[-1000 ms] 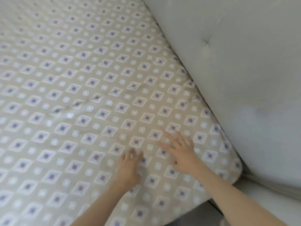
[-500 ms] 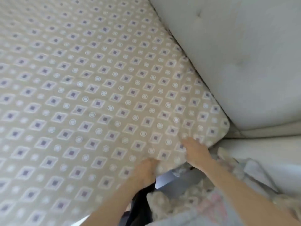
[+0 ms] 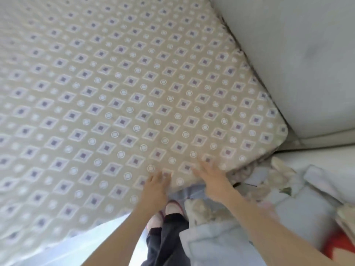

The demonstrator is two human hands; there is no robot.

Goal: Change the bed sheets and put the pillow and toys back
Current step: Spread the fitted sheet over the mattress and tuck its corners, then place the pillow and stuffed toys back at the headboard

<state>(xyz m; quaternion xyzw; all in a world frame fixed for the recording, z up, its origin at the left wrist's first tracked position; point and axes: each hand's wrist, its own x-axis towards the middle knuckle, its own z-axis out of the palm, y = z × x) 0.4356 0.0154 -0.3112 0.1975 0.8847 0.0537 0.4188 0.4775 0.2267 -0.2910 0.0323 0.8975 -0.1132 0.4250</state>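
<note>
A beige bed sheet (image 3: 123, 96) with purple squares and white rings covers the mattress and fills most of the view. My left hand (image 3: 155, 187) lies flat on the sheet at its near edge, fingers apart, holding nothing. My right hand (image 3: 213, 177) rests palm down on the sheet close to the near right corner, fingers spread. A fluffy cream toy (image 3: 201, 208) lies on pale blue bedding (image 3: 221, 242) on the floor just below the edge. More cream plush (image 3: 278, 175) sits beside the corner. I cannot make out a pillow.
A padded white headboard (image 3: 297, 64) runs along the mattress's right side. Something red (image 3: 338, 244) shows at the lower right edge. My dark trouser legs and pink slippers (image 3: 172, 208) stand against the bed's near side, with pale floor (image 3: 92, 246) to the left.
The view has pulled back and down, bringing the bedding and toys on the floor into sight. Both hands slid from further in on the sheet to its near edge and lie flat there.
</note>
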